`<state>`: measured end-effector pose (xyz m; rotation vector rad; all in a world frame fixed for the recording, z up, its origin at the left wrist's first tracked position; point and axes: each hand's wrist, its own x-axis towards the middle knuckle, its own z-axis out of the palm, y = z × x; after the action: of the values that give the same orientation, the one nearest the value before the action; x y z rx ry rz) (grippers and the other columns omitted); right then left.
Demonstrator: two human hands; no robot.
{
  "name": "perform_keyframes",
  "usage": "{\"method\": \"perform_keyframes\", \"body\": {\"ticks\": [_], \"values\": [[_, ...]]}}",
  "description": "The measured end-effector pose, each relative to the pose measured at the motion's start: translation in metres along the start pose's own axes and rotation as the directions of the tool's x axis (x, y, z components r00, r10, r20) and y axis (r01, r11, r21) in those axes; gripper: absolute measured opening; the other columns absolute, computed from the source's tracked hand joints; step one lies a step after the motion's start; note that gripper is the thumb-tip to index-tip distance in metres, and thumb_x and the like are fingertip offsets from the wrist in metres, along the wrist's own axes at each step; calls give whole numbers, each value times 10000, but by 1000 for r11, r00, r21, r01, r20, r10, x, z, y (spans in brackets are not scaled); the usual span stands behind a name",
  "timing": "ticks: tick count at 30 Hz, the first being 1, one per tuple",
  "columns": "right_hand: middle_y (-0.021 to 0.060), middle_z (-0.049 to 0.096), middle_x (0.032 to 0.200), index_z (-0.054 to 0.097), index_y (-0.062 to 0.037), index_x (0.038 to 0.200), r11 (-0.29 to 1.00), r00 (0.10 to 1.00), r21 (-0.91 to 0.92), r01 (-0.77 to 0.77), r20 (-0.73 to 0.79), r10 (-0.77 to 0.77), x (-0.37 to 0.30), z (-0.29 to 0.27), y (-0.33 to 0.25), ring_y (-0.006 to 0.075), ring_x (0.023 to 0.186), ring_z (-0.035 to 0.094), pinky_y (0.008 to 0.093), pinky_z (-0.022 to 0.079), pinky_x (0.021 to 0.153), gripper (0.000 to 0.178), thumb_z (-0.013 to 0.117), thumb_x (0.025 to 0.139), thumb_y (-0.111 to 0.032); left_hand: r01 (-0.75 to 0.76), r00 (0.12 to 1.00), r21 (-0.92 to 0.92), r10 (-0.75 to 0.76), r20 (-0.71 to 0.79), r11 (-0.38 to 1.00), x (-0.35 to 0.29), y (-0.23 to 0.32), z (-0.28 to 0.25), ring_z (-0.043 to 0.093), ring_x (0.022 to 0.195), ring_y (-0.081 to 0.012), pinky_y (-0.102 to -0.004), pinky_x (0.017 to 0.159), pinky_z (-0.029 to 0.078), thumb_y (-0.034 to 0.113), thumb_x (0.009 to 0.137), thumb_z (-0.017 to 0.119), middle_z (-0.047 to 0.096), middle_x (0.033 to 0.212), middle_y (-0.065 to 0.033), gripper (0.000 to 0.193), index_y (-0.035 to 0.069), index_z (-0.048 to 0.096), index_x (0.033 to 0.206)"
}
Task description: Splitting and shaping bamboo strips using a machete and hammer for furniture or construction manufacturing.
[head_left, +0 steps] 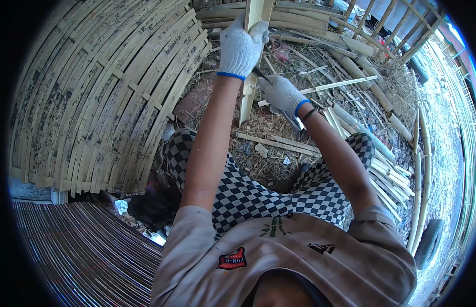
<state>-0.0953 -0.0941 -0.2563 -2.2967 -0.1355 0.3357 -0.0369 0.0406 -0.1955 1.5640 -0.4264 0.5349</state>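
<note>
My left hand [241,48], in a white knitted glove with a blue cuff, is wrapped round a split bamboo piece [246,106] that runs away from me, nearly in line with my view. My right hand [282,95], gloved alike, is closed on a knife. The knife's dark blade [259,74] lies against the bamboo just below my left hand. Much of the knife is covered by my fingers. A grey, flat part shows below my right hand, and I cannot tell whether it belongs to the knife.
A woven bamboo panel [102,97] stands at the left, above a ridged dark sheet [89,250]. Cut bamboo strips [389,179] lie beside my right knee. Bamboo poles [419,169] and a tyre [430,243] are farther right. Straw and shavings cover the ground.
</note>
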Motion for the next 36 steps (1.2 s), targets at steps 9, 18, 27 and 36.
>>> {"method": "perform_keyframes", "body": {"ticks": [9,18,27,36], "values": [[265,726,872,689,77,916,977,998,-209,46,-29,-53,47,128,109,382,846,728,455,561,759,432,521,978,-316,18,1000,20,-18,6,1000,-11,10,-23,678,669,-150,-303,638,557,200,965,680,691,742,-76,226,-25,672,990],[292,684,757,681,125,896,981,981,23,-192,7,192,62,162,132,416,789,719,483,548,706,576,542,962,-431,-27,999,47,26,31,999,-15,16,-16,656,657,-133,-285,630,541,207,983,659,675,729,-64,230,-23,667,986],[198,748,952,756,-30,987,772,998,-635,-40,-69,-5,56,91,130,347,900,739,471,589,737,354,568,926,-325,-25,999,106,20,51,994,-17,14,-17,650,662,-123,-286,615,532,216,978,664,675,732,-62,260,-26,679,1074],[205,716,760,733,28,857,931,929,-67,-359,75,363,4,120,227,339,750,720,436,557,720,557,549,932,-492,-29,996,-129,40,80,991,5,3,-47,668,695,-153,-302,650,558,224,1000,646,694,794,-86,255,-30,660,998]]}}
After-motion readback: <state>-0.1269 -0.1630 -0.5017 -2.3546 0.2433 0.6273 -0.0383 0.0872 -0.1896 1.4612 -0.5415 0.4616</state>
